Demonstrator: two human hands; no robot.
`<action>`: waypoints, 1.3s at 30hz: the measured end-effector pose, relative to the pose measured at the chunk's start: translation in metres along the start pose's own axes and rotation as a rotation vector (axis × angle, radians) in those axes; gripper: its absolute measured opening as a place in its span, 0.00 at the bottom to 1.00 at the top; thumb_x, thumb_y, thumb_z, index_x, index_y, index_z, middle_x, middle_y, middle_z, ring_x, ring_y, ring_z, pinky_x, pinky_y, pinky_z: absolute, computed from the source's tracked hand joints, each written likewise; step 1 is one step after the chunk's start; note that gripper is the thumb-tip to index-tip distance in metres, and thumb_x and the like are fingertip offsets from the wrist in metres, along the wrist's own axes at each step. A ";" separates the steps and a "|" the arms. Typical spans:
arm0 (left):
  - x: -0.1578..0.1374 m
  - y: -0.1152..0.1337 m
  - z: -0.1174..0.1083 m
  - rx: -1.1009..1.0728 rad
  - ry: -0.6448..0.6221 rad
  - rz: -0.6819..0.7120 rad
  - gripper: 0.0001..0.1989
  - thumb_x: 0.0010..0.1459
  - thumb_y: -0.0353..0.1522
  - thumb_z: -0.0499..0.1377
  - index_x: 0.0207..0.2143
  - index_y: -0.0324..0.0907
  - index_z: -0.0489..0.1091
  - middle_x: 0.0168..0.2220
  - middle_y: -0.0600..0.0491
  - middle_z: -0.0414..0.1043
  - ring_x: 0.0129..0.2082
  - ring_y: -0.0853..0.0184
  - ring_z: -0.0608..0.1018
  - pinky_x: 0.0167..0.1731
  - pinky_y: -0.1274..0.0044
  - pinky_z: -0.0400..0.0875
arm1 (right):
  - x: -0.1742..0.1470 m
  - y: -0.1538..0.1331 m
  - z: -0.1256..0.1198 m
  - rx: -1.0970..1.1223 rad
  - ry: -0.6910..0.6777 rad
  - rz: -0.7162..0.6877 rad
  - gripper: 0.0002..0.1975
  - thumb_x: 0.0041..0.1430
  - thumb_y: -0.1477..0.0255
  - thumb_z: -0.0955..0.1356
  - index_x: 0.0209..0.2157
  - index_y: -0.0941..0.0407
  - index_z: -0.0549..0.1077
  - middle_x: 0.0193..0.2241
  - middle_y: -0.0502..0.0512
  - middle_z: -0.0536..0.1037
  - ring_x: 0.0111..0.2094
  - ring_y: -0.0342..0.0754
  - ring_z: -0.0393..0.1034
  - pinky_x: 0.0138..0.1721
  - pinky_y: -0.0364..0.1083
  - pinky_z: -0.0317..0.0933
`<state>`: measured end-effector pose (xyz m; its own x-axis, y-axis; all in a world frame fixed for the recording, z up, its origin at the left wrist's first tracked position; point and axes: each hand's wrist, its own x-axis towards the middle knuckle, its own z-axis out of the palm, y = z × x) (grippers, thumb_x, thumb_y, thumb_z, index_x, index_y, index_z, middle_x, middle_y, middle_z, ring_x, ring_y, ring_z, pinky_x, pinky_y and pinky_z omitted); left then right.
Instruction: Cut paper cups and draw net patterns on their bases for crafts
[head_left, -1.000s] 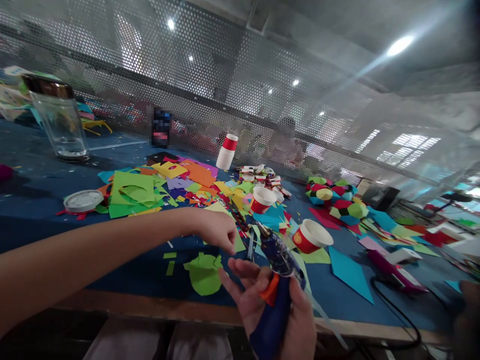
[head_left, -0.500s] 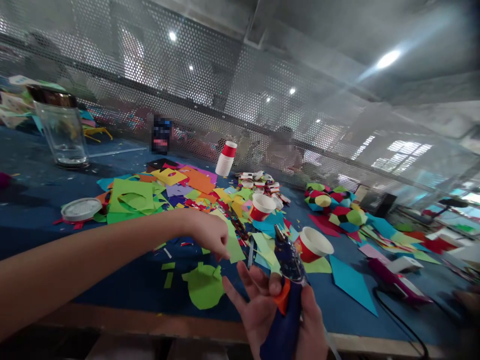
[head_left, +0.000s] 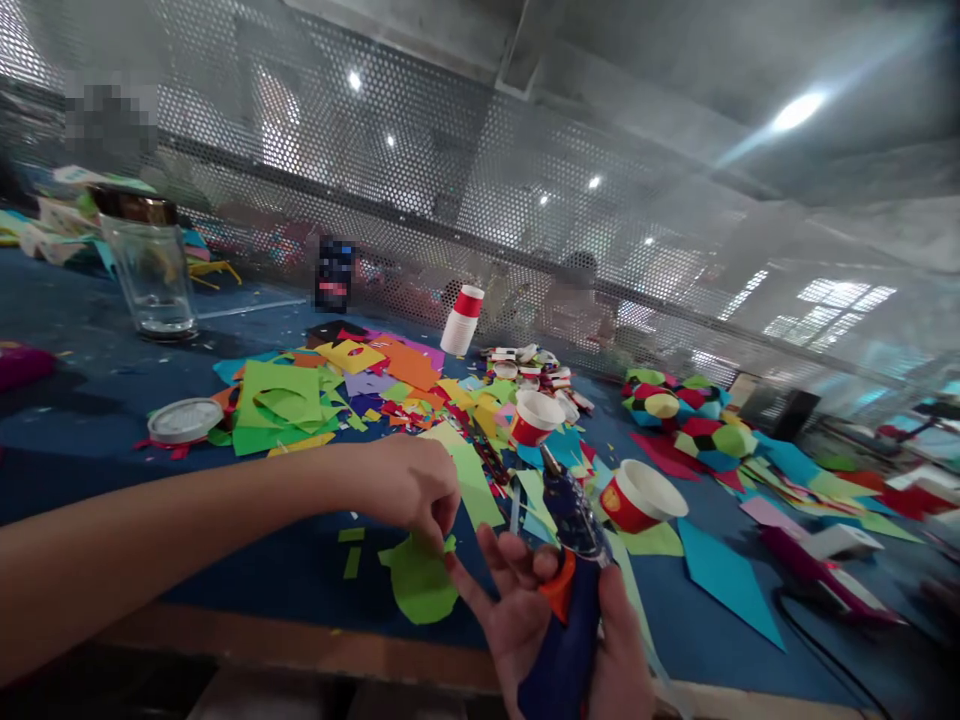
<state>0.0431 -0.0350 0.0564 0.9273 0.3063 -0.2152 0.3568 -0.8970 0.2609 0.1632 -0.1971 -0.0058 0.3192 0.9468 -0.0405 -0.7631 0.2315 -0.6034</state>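
Note:
A blue hot glue gun (head_left: pixel 568 625) with an orange trigger points up and away in my right hand (head_left: pixel 517 625), my palm and thumb around its handle. Several fingers of that hand spread beside the trigger. My left hand (head_left: pixel 412 485) reaches in from the left with its fingers curled down. One fingertip meets the top of a green paper cutout (head_left: pixel 421 588), which lies flat near the front edge. Whether anything is pinched in those fingers is hidden. Small green paper strips (head_left: pixel 351 550) lie just left of the cutout.
Paper scraps (head_left: pixel 405 362) pile up mid-table. Red-and-white paper cups (head_left: pixel 643 497) stand beyond the glue gun, with a cup stack (head_left: pixel 462 322) farther back. A glass jar (head_left: pixel 154 275) and round lid (head_left: pixel 185 420) are at left. On the right are a blue sheet (head_left: pixel 727 580) and corded purple device (head_left: pixel 825 575).
My left hand has lowered from above the table onto the top of the green cutout. The glue gun stays in my right hand. The view has shifted slightly left.

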 end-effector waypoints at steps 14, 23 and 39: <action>-0.001 -0.001 0.004 0.076 0.053 0.064 0.07 0.53 0.28 0.65 0.33 0.47 0.82 0.33 0.54 0.81 0.31 0.66 0.76 0.26 0.78 0.59 | 0.000 0.002 -0.007 -0.004 -0.013 0.007 0.20 0.56 0.50 0.72 0.27 0.53 0.81 0.34 0.57 0.85 0.50 0.60 0.77 0.59 0.65 0.63; -0.003 -0.001 -0.001 0.100 0.025 0.027 0.04 0.53 0.31 0.67 0.32 0.47 0.82 0.32 0.54 0.81 0.30 0.67 0.75 0.26 0.77 0.58 | -0.001 0.001 -0.011 -0.025 0.001 0.019 0.19 0.57 0.51 0.71 0.28 0.53 0.81 0.34 0.57 0.85 0.52 0.61 0.76 0.61 0.67 0.59; 0.001 -0.001 0.006 0.117 0.069 0.086 0.00 0.50 0.30 0.66 0.27 0.43 0.78 0.30 0.54 0.76 0.29 0.67 0.73 0.23 0.76 0.55 | -0.004 0.001 -0.006 -0.028 0.033 0.043 0.20 0.56 0.51 0.71 0.27 0.53 0.81 0.34 0.58 0.84 0.55 0.63 0.73 0.63 0.69 0.55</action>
<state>0.0432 -0.0358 0.0503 0.9610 0.2439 -0.1303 0.2634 -0.9507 0.1635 0.1651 -0.2020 -0.0111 0.3052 0.9478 -0.0928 -0.7606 0.1840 -0.6227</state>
